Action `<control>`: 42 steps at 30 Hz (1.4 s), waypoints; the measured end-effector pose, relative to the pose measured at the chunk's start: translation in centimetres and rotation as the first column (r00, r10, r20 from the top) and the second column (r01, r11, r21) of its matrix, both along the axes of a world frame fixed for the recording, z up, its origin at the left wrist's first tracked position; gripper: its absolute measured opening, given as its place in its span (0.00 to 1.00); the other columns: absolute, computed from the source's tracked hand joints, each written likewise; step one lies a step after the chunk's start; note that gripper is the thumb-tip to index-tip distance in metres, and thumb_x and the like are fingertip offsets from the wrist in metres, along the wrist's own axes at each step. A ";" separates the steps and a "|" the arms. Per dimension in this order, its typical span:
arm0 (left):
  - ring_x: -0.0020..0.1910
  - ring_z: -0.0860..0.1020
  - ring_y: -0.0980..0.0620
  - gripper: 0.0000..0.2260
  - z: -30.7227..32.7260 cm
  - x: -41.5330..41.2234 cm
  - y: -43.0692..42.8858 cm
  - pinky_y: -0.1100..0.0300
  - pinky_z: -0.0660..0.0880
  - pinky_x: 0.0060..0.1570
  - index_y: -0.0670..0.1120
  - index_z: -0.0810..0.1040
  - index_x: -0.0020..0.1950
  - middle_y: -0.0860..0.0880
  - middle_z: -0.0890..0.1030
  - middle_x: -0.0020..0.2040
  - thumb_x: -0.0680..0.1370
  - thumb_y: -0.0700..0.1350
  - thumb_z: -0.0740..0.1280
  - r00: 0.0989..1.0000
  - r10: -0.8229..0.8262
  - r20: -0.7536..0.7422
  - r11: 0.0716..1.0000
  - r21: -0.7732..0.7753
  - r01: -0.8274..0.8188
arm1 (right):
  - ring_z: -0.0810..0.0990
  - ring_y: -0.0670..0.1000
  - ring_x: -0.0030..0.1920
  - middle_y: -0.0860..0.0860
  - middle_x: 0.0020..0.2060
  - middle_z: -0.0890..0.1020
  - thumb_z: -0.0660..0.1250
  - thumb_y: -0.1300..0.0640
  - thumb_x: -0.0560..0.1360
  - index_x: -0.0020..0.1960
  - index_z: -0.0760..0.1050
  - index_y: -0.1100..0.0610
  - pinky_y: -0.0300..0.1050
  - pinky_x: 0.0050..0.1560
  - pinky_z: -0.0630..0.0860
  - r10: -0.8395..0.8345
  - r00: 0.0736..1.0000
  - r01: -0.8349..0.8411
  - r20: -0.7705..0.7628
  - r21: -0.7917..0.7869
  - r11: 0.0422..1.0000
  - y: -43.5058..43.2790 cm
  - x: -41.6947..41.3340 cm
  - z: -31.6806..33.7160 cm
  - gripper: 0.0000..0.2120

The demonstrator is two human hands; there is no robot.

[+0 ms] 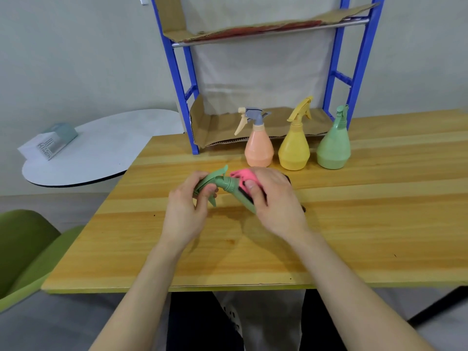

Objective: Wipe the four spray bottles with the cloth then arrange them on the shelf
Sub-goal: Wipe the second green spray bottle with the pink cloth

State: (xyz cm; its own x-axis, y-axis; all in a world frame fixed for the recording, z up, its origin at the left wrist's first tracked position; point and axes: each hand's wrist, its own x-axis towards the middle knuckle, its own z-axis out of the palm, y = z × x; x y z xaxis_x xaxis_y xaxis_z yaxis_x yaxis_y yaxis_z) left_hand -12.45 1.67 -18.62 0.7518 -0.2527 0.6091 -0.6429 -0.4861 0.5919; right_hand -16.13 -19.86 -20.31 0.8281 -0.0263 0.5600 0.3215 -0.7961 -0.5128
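Matt plastic bottles (258, 148), glossy wooden table (367, 224)

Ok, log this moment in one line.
left hand grips held green bottle by sprayer; right hand presses pink cloth on it; peach bottle, yellow bottle, other green bottle stand on table

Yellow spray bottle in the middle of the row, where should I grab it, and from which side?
Probably best by the slim neck under the trigger head, coming from the near side. The yellow spray bottle stands upright, its body flares wide below, the peach bottle and upright green bottle flank it closely, and the shelf stands behind.
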 end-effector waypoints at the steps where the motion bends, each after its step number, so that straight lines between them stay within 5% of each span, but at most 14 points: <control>1: 0.45 0.85 0.53 0.04 0.0 0.0 0.0 0.57 0.79 0.48 0.47 0.81 0.59 0.54 0.86 0.43 0.86 0.40 0.67 1.000 -0.001 -0.006 1.000 0.002 0.001 | 0.78 0.43 0.61 0.39 0.58 0.82 0.54 0.46 0.89 0.67 0.77 0.40 0.49 0.65 0.76 -0.042 0.998 0.044 -0.041 0.064 0.997 -0.9 0.2 -0.3 0.14; 4: 0.44 0.84 0.53 0.04 0.2 0.2 -0.5 0.60 0.79 0.47 0.47 0.81 0.59 0.54 0.86 0.42 0.86 0.40 0.67 0.999 0.018 -0.027 1.000 -0.001 -0.018 | 0.79 0.46 0.55 0.41 0.53 0.82 0.55 0.47 0.89 0.63 0.78 0.42 0.53 0.59 0.78 -0.114 0.987 0.125 -0.116 0.095 0.988 -0.8 0.5 0.8 0.13; 8: 0.44 0.85 0.56 0.04 0.8 0.4 -0.3 0.66 0.76 0.45 0.47 0.81 0.59 0.55 0.87 0.43 0.86 0.41 0.67 0.999 0.028 -0.031 0.999 0.023 -0.027 | 0.75 0.47 0.71 0.45 0.68 0.81 0.59 0.50 0.88 0.75 0.74 0.50 0.53 0.78 0.68 0.031 0.999 -0.028 0.028 -0.104 0.994 2.3 -1.0 0.8 0.17; 13: 0.44 0.85 0.57 0.04 1.2 0.2 -0.2 0.69 0.75 0.46 0.47 0.81 0.57 0.55 0.86 0.42 0.86 0.41 0.67 0.998 0.026 -0.056 0.999 0.026 -0.025 | 0.77 0.45 0.65 0.42 0.64 0.81 0.52 0.44 0.89 0.71 0.76 0.45 0.53 0.70 0.76 -0.206 0.974 0.218 -0.098 0.139 0.966 0.2 -1.0 -0.2 0.18; 16: 0.43 0.82 0.61 0.04 1.3 0.2 -0.9 0.71 0.73 0.44 0.46 0.81 0.59 0.57 0.85 0.43 0.86 0.42 0.68 0.999 0.036 -0.021 0.998 0.058 -0.035 | 0.79 0.50 0.63 0.48 0.61 0.83 0.56 0.50 0.89 0.66 0.78 0.52 0.53 0.73 0.72 -0.094 0.994 0.094 0.048 -0.004 0.996 3.4 -0.8 1.2 0.15; 20: 0.43 0.85 0.59 0.03 1.1 0.3 -0.4 0.72 0.73 0.42 0.48 0.81 0.56 0.54 0.87 0.41 0.86 0.43 0.68 0.994 0.053 -0.098 0.998 0.047 -0.048 | 0.72 0.48 0.76 0.46 0.73 0.78 0.52 0.46 0.90 0.78 0.72 0.51 0.55 0.82 0.62 -0.121 0.992 0.125 0.038 -0.113 0.986 2.6 -0.6 -0.2 0.22; 22: 0.43 0.86 0.57 0.04 0.6 0.4 0.1 0.70 0.74 0.43 0.49 0.82 0.55 0.54 0.87 0.41 0.87 0.43 0.67 0.988 0.065 -0.138 0.998 0.026 -0.062 | 0.72 0.47 0.75 0.45 0.72 0.78 0.49 0.43 0.90 0.78 0.72 0.47 0.54 0.79 0.67 -0.160 0.986 0.161 -0.049 0.005 0.987 0.9 -0.9 -1.3 0.23; 24: 0.43 0.86 0.57 0.05 0.4 0.5 0.1 0.70 0.76 0.44 0.48 0.82 0.56 0.54 0.87 0.41 0.87 0.43 0.66 0.983 0.073 -0.166 0.997 0.003 -0.073 | 0.78 0.48 0.67 0.44 0.65 0.81 0.48 0.42 0.89 0.72 0.75 0.44 0.51 0.66 0.76 -0.192 0.965 0.228 -0.181 0.205 0.952 -0.7 -0.6 -1.0 0.22; 26: 0.43 0.86 0.58 0.05 0.5 0.7 -0.4 0.71 0.76 0.43 0.47 0.82 0.56 0.54 0.87 0.41 0.87 0.43 0.66 0.982 0.077 -0.174 0.997 -0.006 -0.079 | 0.81 0.50 0.57 0.45 0.55 0.83 0.49 0.42 0.89 0.66 0.78 0.44 0.50 0.57 0.77 -0.211 0.957 0.250 -0.200 0.194 0.949 -1.0 0.1 0.0 0.21; 31: 0.43 0.85 0.60 0.04 1.1 0.8 -0.6 0.74 0.73 0.43 0.48 0.82 0.57 0.54 0.87 0.41 0.87 0.43 0.67 0.983 0.077 -0.164 0.997 0.003 -0.078 | 0.72 0.46 0.72 0.43 0.70 0.79 0.52 0.43 0.89 0.75 0.74 0.47 0.51 0.79 0.64 -0.068 0.997 0.066 -0.030 -0.053 0.996 1.5 0.4 -0.4 0.21; 34: 0.42 0.86 0.58 0.04 1.1 1.0 0.1 0.70 0.76 0.44 0.48 0.82 0.57 0.54 0.88 0.41 0.87 0.44 0.67 0.975 0.097 -0.200 0.994 -0.022 -0.104 | 0.80 0.48 0.60 0.43 0.56 0.83 0.49 0.42 0.89 0.68 0.77 0.43 0.46 0.58 0.74 -0.163 0.961 0.217 -0.225 0.245 0.945 -1.1 -0.4 -1.6 0.20; 36: 0.41 0.86 0.58 0.05 1.3 1.2 0.4 0.63 0.80 0.47 0.49 0.83 0.56 0.54 0.88 0.40 0.86 0.46 0.68 0.967 0.124 -0.224 0.989 -0.046 -0.137 | 0.82 0.49 0.51 0.42 0.46 0.82 0.49 0.42 0.89 0.65 0.78 0.41 0.45 0.48 0.72 -0.179 0.944 0.263 -0.276 0.310 0.913 -2.2 -0.9 -1.1 0.19; 39: 0.43 0.88 0.56 0.05 1.8 0.9 0.0 0.49 0.84 0.54 0.51 0.83 0.58 0.55 0.89 0.41 0.86 0.49 0.69 0.958 0.091 -0.271 0.989 -0.090 -0.119 | 0.75 0.48 0.71 0.42 0.65 0.82 0.48 0.41 0.89 0.73 0.74 0.39 0.47 0.70 0.72 -0.132 0.985 0.153 -0.109 0.206 0.967 -1.1 -0.8 0.4 0.20; 42: 0.47 0.88 0.51 0.12 2.4 0.1 0.3 0.45 0.83 0.56 0.56 0.76 0.71 0.53 0.90 0.46 0.87 0.50 0.66 0.960 -0.022 -0.278 0.996 -0.085 -0.001 | 0.58 0.47 0.84 0.42 0.80 0.69 0.50 0.42 0.90 0.81 0.65 0.37 0.57 0.85 0.56 -0.028 0.991 0.030 -0.131 0.017 0.999 0.2 0.1 0.1 0.21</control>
